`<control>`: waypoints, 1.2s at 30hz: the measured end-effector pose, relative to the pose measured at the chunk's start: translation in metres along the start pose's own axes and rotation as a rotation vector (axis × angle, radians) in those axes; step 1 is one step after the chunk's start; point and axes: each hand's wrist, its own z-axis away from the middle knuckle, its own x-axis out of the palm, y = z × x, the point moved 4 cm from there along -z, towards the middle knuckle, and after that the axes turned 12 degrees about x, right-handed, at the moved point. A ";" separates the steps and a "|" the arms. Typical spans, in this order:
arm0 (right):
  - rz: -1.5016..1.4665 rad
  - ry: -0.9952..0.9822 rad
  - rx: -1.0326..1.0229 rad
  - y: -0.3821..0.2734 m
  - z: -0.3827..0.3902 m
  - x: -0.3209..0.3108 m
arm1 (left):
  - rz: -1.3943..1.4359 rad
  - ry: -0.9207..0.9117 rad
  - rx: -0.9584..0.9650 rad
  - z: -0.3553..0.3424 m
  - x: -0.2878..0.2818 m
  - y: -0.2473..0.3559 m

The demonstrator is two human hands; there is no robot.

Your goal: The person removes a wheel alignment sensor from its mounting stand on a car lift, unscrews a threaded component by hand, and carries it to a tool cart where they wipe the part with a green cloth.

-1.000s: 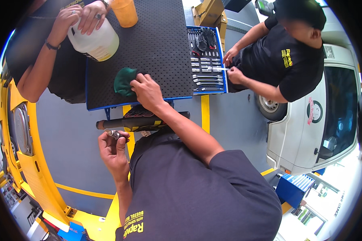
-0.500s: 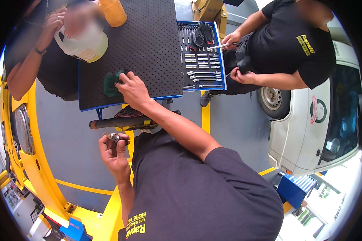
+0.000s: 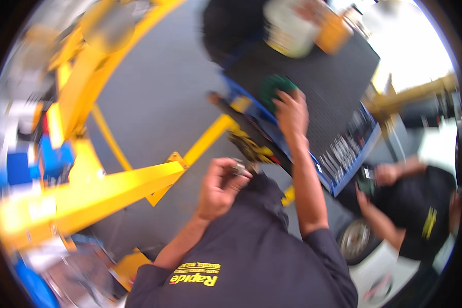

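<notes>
My right hand (image 3: 292, 110) reaches out to the cart top and grips a green cloth (image 3: 272, 92) near the cart's edge. Closer to my body, my left hand (image 3: 218, 190) is raised with its fingers closed on a small silver metal socket-like piece (image 3: 239, 168). Blur hides its finer shape. The dark perforated mat (image 3: 328, 95) covers the cart top under the cloth.
A whitish jug (image 3: 290, 36) and an orange container (image 3: 333, 35) stand at the cart's far side. An open tool drawer (image 3: 344, 154) juts out right, beside a co-worker (image 3: 421, 205). Yellow lift arms (image 3: 102, 192) extend at left.
The whole view has swung left and is blurred, so the cart now appears farther right and tilted. Both hands keep hold of the same things.
</notes>
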 end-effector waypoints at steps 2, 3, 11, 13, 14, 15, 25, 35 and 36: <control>-0.502 -0.019 0.158 0.039 -0.004 0.010 | -0.044 -0.042 -0.002 0.014 0.004 0.000; -0.112 0.093 -0.035 0.005 0.001 -0.002 | -0.083 -0.040 0.016 0.021 -0.005 0.012; 0.302 0.176 -0.273 0.010 0.001 0.027 | -0.256 0.216 0.265 0.162 -0.071 0.053; 0.311 0.271 -0.255 -0.035 0.049 0.037 | -0.307 0.311 0.270 0.227 -0.092 0.055; 0.294 0.184 -0.273 -0.078 0.095 0.044 | -0.302 0.370 0.262 0.262 -0.100 0.057; 0.216 0.084 -0.331 -0.115 0.138 0.055 | -0.334 0.398 0.262 0.293 -0.105 0.059; 0.131 -0.799 -0.838 -0.246 0.568 0.217 | -0.414 0.829 0.220 0.584 -0.137 0.056; 0.531 -1.199 -1.228 -0.192 0.722 0.364 | -0.249 1.608 0.394 0.765 -0.187 0.032; 0.538 -1.219 -1.247 -0.187 0.731 0.382 | -0.261 1.622 0.377 0.778 -0.199 0.033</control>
